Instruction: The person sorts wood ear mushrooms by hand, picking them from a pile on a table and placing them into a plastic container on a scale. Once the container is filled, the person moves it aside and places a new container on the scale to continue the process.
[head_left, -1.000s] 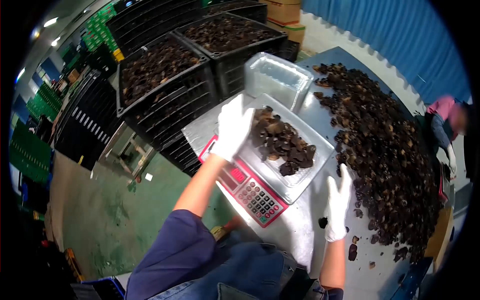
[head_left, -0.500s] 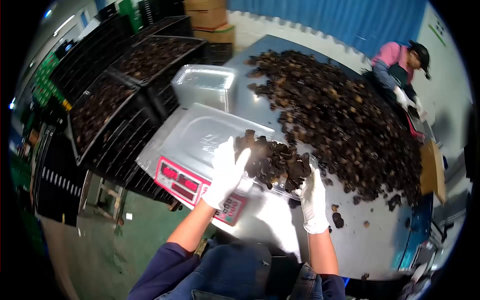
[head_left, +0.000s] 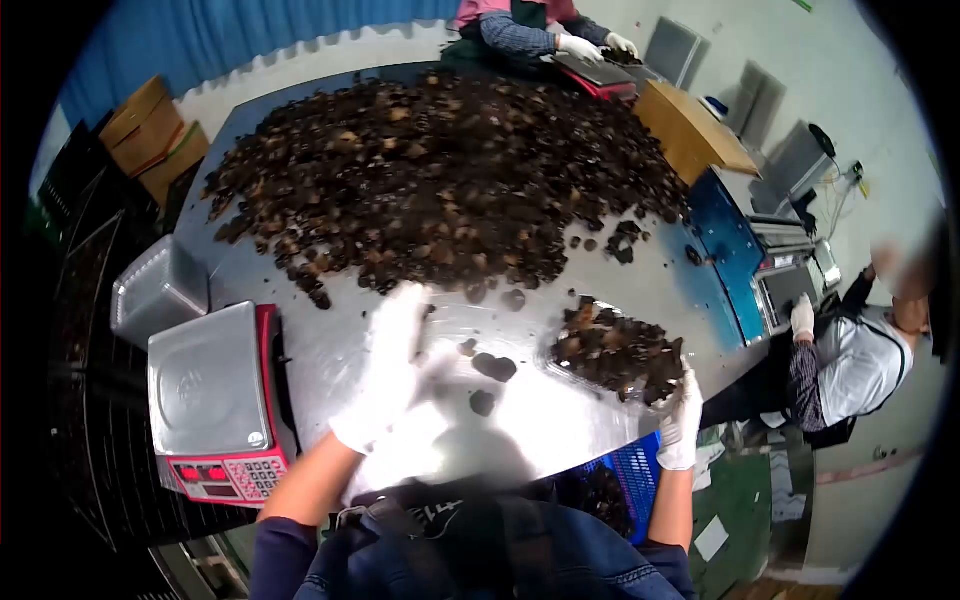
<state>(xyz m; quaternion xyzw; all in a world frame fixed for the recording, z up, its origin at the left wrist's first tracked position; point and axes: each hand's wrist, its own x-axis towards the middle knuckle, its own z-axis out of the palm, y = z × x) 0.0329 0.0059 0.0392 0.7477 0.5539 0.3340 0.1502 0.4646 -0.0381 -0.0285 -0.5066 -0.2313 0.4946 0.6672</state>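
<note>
My right hand, in a white glove, grips the near right end of a clear tray filled with dark, fungus-like pieces, over the right part of the metal table. My left hand, gloved in white and blurred, is over the table's middle, away from the tray; its fingers are smeared by motion. A few loose dark pieces lie between my hands. Beyond them spreads a large heap of the same dark pieces. To the left sits a scale with a bare platform and a red frame.
Stacked clear trays stand behind the scale. Black crates line the left side. A cardboard box and a blue surface are at the right. One co-worker is across the table, another at the right.
The view has swung to the right. The filled tray has moved from over the scale to the table's right part. My left hand has come off the tray; my right still holds it.
</note>
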